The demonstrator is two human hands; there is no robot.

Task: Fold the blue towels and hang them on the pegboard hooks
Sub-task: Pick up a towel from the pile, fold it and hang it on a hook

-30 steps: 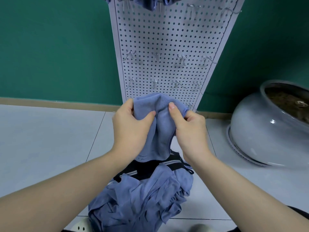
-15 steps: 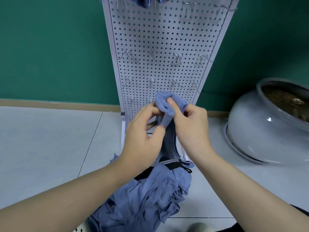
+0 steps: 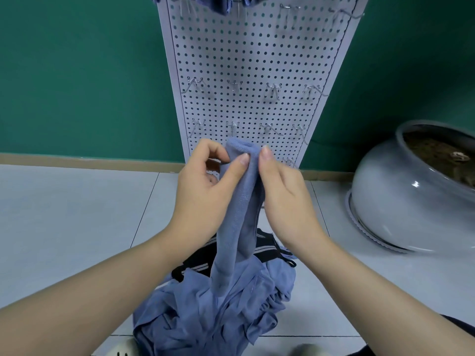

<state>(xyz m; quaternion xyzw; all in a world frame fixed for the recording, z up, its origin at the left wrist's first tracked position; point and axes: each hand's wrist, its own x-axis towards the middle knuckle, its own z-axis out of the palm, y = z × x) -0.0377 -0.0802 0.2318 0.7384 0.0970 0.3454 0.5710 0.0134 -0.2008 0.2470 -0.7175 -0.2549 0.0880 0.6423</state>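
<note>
Even, bright, diffuse light w/ soft shadows only. Specular glare on glazed pot (image 3: 413, 185). Wide-angle distortion: pegboard (image 3: 257, 60) edges splay upward, forearms stretch at lower corners. Slight softness overall; bottom edge blurred.

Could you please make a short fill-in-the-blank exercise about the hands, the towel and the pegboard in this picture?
1. The left hand and the right hand both pinch one folded ____ towel.
2. The white pegboard stands against a ____ wall.
3. More towels lie heaped on the ____ below the hands.
4. The grey pot stands to the ____ of the pegboard.

Missing words: blue; green; floor; right
</note>
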